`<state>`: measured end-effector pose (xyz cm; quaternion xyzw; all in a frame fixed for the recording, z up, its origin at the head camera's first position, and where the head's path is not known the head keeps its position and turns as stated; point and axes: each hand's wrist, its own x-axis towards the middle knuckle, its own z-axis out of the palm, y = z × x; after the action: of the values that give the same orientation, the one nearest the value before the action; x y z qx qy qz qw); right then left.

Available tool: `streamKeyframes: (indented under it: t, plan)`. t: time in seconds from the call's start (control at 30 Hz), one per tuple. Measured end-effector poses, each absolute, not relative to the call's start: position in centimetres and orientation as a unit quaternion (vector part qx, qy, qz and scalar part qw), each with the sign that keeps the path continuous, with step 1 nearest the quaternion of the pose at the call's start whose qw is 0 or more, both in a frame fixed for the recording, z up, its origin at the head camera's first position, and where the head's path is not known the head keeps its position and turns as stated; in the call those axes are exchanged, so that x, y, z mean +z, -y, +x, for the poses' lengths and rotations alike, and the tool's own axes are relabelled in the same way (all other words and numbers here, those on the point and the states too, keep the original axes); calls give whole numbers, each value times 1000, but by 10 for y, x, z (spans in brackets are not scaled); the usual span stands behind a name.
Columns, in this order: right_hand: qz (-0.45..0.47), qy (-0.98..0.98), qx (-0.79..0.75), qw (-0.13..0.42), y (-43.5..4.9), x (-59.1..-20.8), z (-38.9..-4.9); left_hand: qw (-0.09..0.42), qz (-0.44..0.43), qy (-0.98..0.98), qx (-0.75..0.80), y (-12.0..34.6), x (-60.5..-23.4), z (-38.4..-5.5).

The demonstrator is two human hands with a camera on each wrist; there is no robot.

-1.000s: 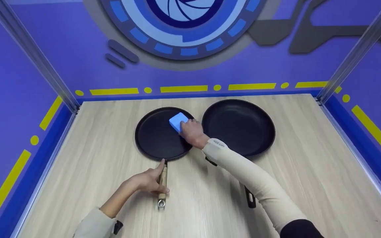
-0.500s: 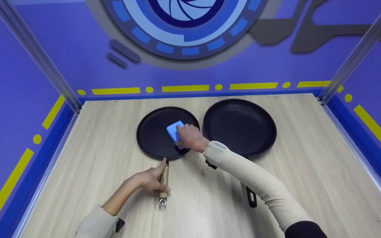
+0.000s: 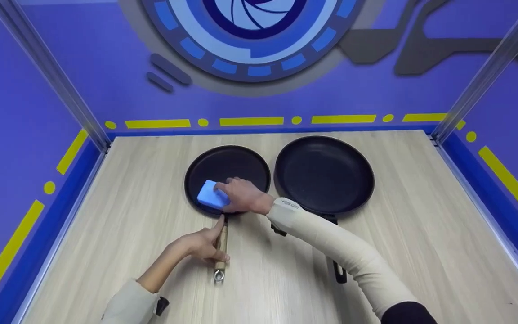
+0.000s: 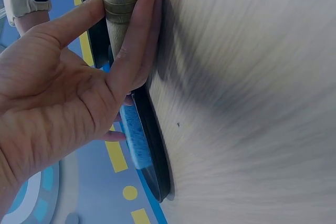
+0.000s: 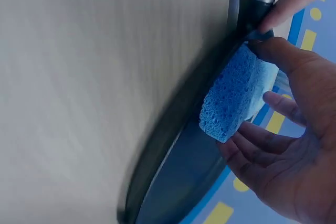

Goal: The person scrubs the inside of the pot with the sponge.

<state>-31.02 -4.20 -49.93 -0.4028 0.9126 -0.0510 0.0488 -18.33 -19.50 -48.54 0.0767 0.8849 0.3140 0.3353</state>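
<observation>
A flat black pan (image 3: pixel 227 164) with a wooden handle (image 3: pixel 221 261) lies on the left of the table. My left hand (image 3: pixel 203 245) holds that handle between thumb and fingers, the index finger stretched toward the rim. Over in the left wrist view, the handle (image 4: pixel 118 30) sits between the thumb and the other fingers. My right hand (image 3: pixel 243 195) grips a blue sponge (image 3: pixel 212 194) against the near-left part of the pan's surface. From the right wrist, the porous sponge (image 5: pixel 231 95) shows between thumb and fingertips, close to the pan's rim and the handle joint.
A larger, deeper black frying pan (image 3: pixel 324 173) stands just right of the first one, its black handle (image 3: pixel 340 270) partly behind my right forearm. Blue-purple panels (image 3: pixel 259 105) with yellow marks border the wooden table (image 3: pixel 421 216) at the back and sides.
My right hand has slid the sponge from the pan's upper right across to its lower left. The left hand stays on the handle, and both pans have kept their places.
</observation>
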Motion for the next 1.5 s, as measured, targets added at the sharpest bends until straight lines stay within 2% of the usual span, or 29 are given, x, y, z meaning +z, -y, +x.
streamKeyframes:
  t: [0.3, 0.53, 0.67, 0.77, 0.9, 1.03, 1.13, 1.27, 1.37, 1.5]
  plan:
    - [-363, -923, -124, 26, -7, -462, -340, 333, 56, -884, 322, 201, -484, -185]
    - [-332, -935, -126, -11, -71, -447, -364, 323, 63, -898, 293, 210, -483, -186]
    - [-294, -949, -112, -10, -111, -447, -374, 317, 74, -915, 239, 206, -478, -193]
    - [-264, -959, -106, 0, -139, -451, -379, 278, 86, -942, 167, 195, -473, -199]
    - [-229, -968, -104, 18, -171, -458, -384, 195, 99, -972, 87, 173, -470, -206]
    - [-206, -973, -97, 42, -199, -465, -388, 111, 133, -977, 120, 146, -473, -209]
    - [-203, -972, -103, 63, -216, -472, -388, 71, 174, -963, 194, 125, -478, -209]
    - [-206, -963, -130, 111, -229, -483, -385, 90, 217, -925, 298, 98, -484, -204]
    - [-193, -961, -138, 139, -232, -487, -382, 138, 229, -888, 375, 77, -488, -199]
    - [-174, -966, -118, 151, -229, -484, -380, 183, 234, -840, 455, 49, -495, -193]
